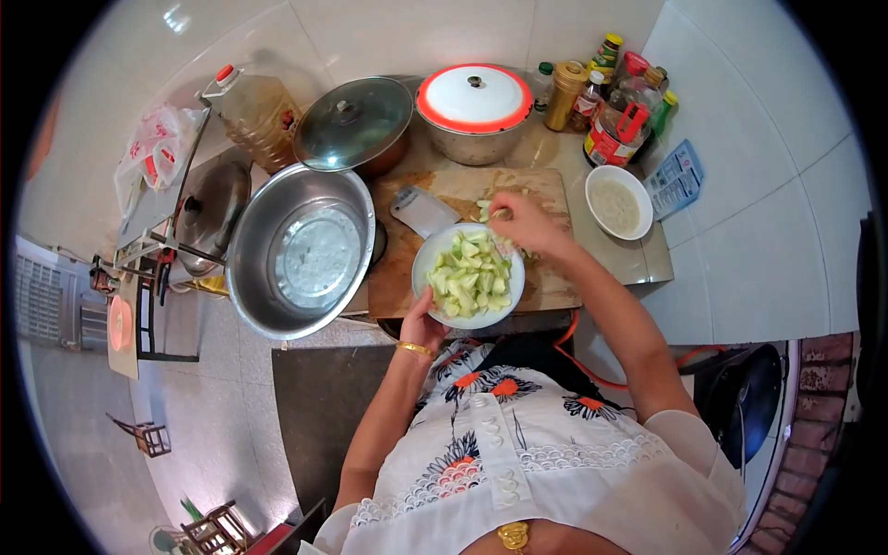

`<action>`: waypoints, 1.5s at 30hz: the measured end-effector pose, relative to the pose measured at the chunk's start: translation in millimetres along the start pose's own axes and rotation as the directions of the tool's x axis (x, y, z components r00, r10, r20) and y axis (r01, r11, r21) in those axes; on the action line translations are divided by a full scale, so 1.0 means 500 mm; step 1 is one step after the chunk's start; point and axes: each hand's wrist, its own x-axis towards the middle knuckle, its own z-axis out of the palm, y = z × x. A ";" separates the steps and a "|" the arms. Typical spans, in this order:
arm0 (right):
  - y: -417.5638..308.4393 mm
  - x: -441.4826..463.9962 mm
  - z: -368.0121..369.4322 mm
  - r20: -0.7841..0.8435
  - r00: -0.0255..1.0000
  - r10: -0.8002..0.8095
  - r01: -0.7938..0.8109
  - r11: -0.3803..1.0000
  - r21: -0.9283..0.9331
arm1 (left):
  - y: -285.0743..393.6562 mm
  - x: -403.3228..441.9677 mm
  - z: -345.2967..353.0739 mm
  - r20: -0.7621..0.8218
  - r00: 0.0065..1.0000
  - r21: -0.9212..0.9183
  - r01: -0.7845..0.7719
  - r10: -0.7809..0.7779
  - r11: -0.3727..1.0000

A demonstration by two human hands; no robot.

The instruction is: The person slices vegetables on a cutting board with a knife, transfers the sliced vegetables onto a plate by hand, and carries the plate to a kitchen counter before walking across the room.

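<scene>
My left hand (424,324) grips the near left rim of a white plate (420,277). Heaped on the plate are chopped pale green vegetable pieces (472,276). Above the plate's far right rim, my right hand (523,225) is closed, its fingertips pinched around something small that I cannot make out. More cut pieces (484,209) lie beside those fingers on the wooden cutting board (546,190). A cleaver (424,211) rests flat on the board behind the plate; its handle is hidden from view.
Left of the board stands a large metal basin (305,254). Behind are a glass-lidded pot (356,125), a pot with a white, red-rimmed lid (474,100) and an oil jug (254,116). Several sauce bottles (615,129) and a white bowl of cloudy liquid (618,203) stand right.
</scene>
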 end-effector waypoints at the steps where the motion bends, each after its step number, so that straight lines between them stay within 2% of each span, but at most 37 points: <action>1: -0.014 -0.012 0.011 0.099 0.995 -0.027 0.027 1.000 -0.002 | -0.002 0.005 -0.002 0.002 1.000 0.001 0.002 -0.002 1.000; 2: -0.026 -0.026 0.023 0.095 0.995 -0.026 0.026 1.000 -0.002 | -0.003 0.010 -0.007 0.020 1.000 0.019 0.003 -0.003 1.000; 4: -0.040 -0.044 0.038 0.283 0.908 -0.309 0.363 0.918 -0.160 | 0.000 0.011 -0.006 0.040 0.999 0.040 0.005 -0.006 0.999; 5: -0.037 -0.040 0.035 0.281 0.908 -0.310 0.363 0.918 -0.160 | 0.001 0.006 -0.001 0.050 0.999 0.014 0.016 -0.017 1.000; 7: -0.021 -0.017 0.020 0.141 0.959 -0.244 0.272 0.935 -0.228 | 0.002 -0.002 0.000 0.060 0.998 -0.013 0.026 -0.026 1.000; 9: 0.041 0.039 -0.013 0.015 0.968 -0.249 0.248 0.950 -0.191 | 0.004 -0.011 -0.006 0.067 0.998 -0.015 0.019 -0.017 1.000; 11: 0.110 0.092 -0.043 -0.128 0.984 -0.128 0.088 0.957 -0.276 | 0.003 -0.016 -0.022 0.069 0.998 -0.032 0.011 -0.008 0.999; 12: 0.157 0.118 -0.053 -0.125 0.983 -0.132 0.093 0.957 -0.276 | 0.002 -0.019 -0.029 0.073 0.997 -0.049 0.007 -0.003 0.999; 14: 0.209 0.152 -0.060 -0.341 0.913 -0.224 -0.018 0.813 -0.582 | 0.002 -0.033 -0.037 0.050 0.999 -0.027 -0.009 0.010 1.000; 18: 0.192 0.175 -0.037 -0.302 0.942 -0.144 -0.056 0.821 -0.568 | 0.004 -0.049 -0.054 -0.037 0.998 0.017 -0.048 0.048 0.999; 20: 0.167 0.170 -0.005 -0.027 0.986 -0.166 0.123 0.822 -0.556 | 0.005 -0.058 -0.053 -0.048 0.997 0.029 -0.056 0.057 0.998; 21: 0.141 0.154 0.011 -0.026 0.986 -0.165 0.123 0.822 -0.556 | 0.006 -0.063 -0.051 -0.054 0.996 0.041 -0.064 0.066 0.997; 23: 0.102 0.110 0.039 0.103 0.973 -0.204 0.214 0.654 -0.726 | 0.009 -0.066 -0.051 -0.049 0.997 0.038 -0.061 0.063 0.997; 26: 0.126 0.083 0.069 0.085 0.958 -0.273 0.238 0.596 -0.767 | 0.007 -0.062 -0.057 -0.029 0.997 0.019 -0.068 0.068 0.998; 30: 0.148 0.086 0.043 0.051 0.974 -0.220 0.192 0.686 -0.702 | 0.002 -0.054 -0.054 -0.016 0.997 -0.010 -0.076 0.076 0.997; 32: 0.157 0.105 0.023 -0.036 0.992 -0.122 0.082 0.832 -0.549 | 0.002 -0.051 -0.048 -0.010 0.998 -0.001 -0.066 0.066 0.998; 33: 0.154 0.108 0.016 -0.041 0.992 -0.120 0.078 0.832 -0.549 | 0.003 -0.049 -0.044 -0.007 0.998 0.007 -0.056 0.056 0.998; 35: 0.140 0.103 -0.005 -0.080 0.973 -0.216 0.182 0.934 -0.307 | 0.005 -0.043 -0.039 0.000 1.000 0.026 -0.026 0.026 0.999; 36: 0.106 0.085 -0.011 -0.086 0.973 -0.213 0.178 0.935 -0.308 | 0.005 -0.039 -0.036 0.004 1.000 0.042 0.001 -0.001 0.999; 38: 0.020 0.039 -0.004 0.032 0.984 -0.173 0.176 0.962 -0.209 | 0.004 -0.030 -0.029 0.004 1.000 0.022 0.018 -0.018 1.000; 39: 0.009 0.025 0.011 0.027 0.985 -0.171 0.173 0.962 -0.211 | 0.003 -0.025 -0.026 0.001 1.000 0.000 0.028 -0.028 1.000; 41: -0.004 -0.001 0.037 0.221 0.916 -0.333 0.373 0.912 -0.172 | 0.002 -0.018 -0.021 0.015 1.000 0.005 0.021 -0.022 1.000; 42: -0.013 -0.012 0.038 0.219 0.917 -0.334 0.373 0.912 -0.173 | 0.002 -0.016 -0.019 0.026 1.000 0.010 0.012 -0.012 1.000; 44: -0.025 -0.027 0.037 0.381 0.851 -0.361 0.439 0.887 -0.141 | 0.004 -0.007 -0.030 0.056 0.998 0.022 0.011 -0.012 1.000; 45: -0.019 -0.016 0.029 0.380 0.852 -0.360 0.438 0.888 -0.142 | 0.003 -0.005 -0.034 0.084 0.996 0.029 0.008 -0.011 1.000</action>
